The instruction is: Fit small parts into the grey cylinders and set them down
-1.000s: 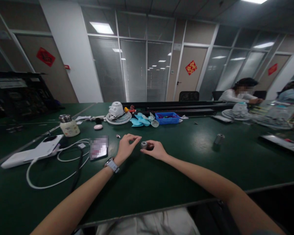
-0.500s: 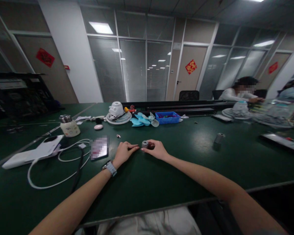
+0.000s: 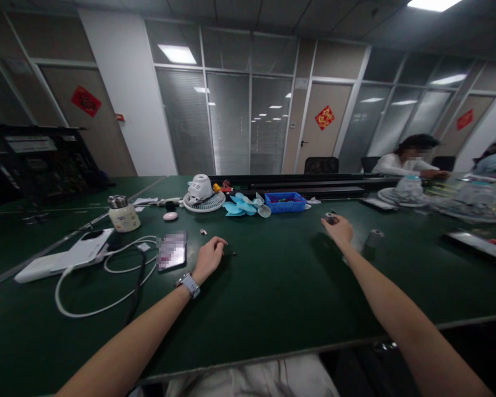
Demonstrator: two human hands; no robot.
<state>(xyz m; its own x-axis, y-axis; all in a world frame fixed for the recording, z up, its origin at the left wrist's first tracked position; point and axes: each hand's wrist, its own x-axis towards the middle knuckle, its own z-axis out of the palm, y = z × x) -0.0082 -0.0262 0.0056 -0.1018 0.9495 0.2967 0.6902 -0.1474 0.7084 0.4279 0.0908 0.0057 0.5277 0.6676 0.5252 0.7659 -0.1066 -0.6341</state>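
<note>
while clamping the metal cylinder (image 3: 330,219) in fingers of the right hand (image 3: 340,230) at one o'clock, seemingly for steadiness, curls the left hand (image 3: 209,258) at eleven, near a dark speck (image 3: 234,253); cannot tell those fingers' spacing.

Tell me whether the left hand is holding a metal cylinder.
No, one metal cylinder is in the right hand and another cylinder stands on the green table, both apart from the left hand.

From here I see a green tabletop (image 3: 273,298)
Near its far edge, blue bin (image 3: 286,206), light-blue blades (image 3: 238,206); near its left, patterned cream bottle (image 3: 124,219).
</note>
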